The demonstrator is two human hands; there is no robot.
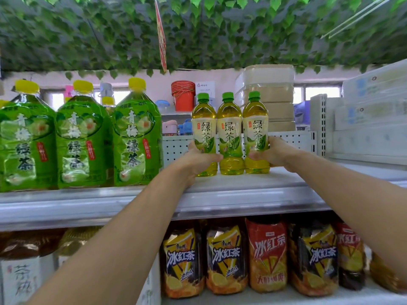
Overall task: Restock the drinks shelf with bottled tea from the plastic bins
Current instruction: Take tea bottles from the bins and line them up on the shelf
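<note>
Three small green tea bottles with green caps stand side by side on the top shelf (242,186): a left bottle (203,119), a middle bottle (230,133) and a right bottle (255,126). My left hand (198,159) wraps the lower part of the left bottle. Around the right bottle's lower part, my right hand (275,154) is closed. The middle bottle is pressed between the two outer ones. All three are upright with their bases on the shelf. No plastic bin shows in this view.
Large green plum-tea bottles (81,139) with yellow caps fill the shelf's left part. Iced tea bottles (226,258) line the shelf below. A perforated white back panel (293,139) stands behind; stacked boxes (372,111) are at right. Artificial leaves (198,29) hang overhead.
</note>
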